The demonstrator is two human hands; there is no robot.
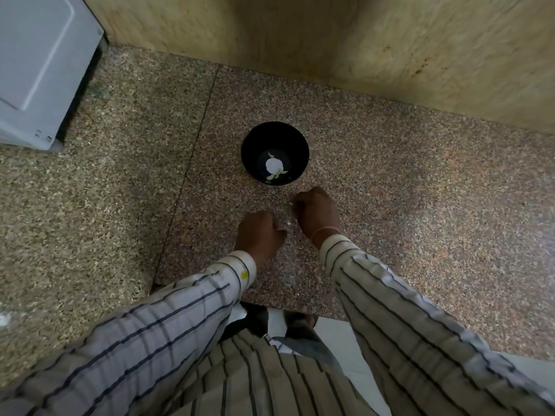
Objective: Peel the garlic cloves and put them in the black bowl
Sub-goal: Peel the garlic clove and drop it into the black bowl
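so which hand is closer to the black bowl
The right hand, the one with the thin band at its wrist. It sits just short of the black bowl, while the left hand is further back, nearer the body.

Both arms reach forward; left hand (259, 232), right hand (318, 211) side by side, fingers (300, 202) curled under, knuckles up.

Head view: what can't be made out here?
- Left hand: head view; curled fingers face down, its own back hides any grip.
- Right hand: same; only a pale fleck shows at its knuckles.
- White pieces in black bowl: washed out, too small to count or tell peeled.
- Grey appliance: cut by left edge.
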